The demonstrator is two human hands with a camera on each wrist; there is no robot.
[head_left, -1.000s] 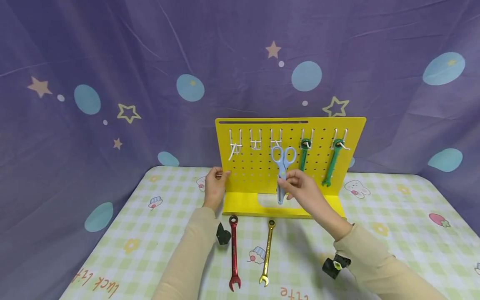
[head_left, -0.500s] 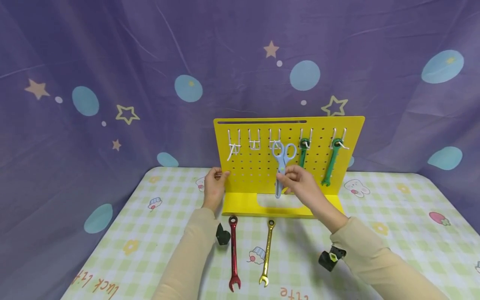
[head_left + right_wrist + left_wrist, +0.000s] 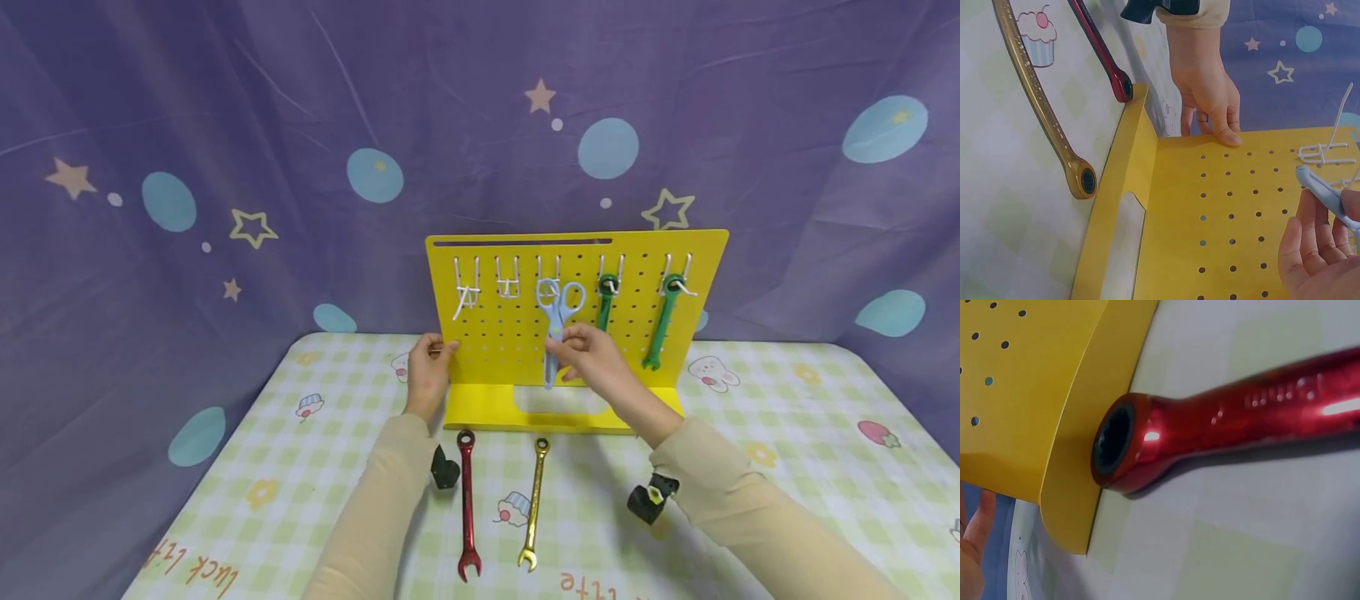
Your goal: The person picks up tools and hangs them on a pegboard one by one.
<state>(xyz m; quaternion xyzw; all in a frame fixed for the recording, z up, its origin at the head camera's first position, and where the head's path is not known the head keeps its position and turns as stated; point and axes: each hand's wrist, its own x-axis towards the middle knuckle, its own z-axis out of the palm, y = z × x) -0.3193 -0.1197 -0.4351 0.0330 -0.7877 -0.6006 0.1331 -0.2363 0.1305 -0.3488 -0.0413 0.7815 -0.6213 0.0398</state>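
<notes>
My right hand (image 3: 596, 362) pinches light blue scissors (image 3: 558, 321) by the closed blades, handle loops up. In the head view the left loop overlaps the third white hook from the left on a yellow pegboard (image 3: 487, 358). The right wrist view shows the scissors' tip end (image 3: 1302, 175) sticking out past the fingers. My left hand (image 3: 429, 375) grips the board's left edge; its thumb lies on the front face and the other fingers go behind. Two green wrenches, one at the right end (image 3: 660, 329) and one beside it (image 3: 604, 312), hang from hooks.
A red wrench (image 3: 468, 508) and a gold wrench (image 3: 536, 500) lie on the checked tablecloth (image 3: 352, 367) before the board's base. Two white hooks (image 3: 508, 287) at the board's left carry nothing. A purple patterned curtain (image 3: 480, 125) hangs behind.
My right hand has raised the scissors and carried them slightly left, so a handle loop now overlaps the third hook. The left hand stays on the board's edge.
</notes>
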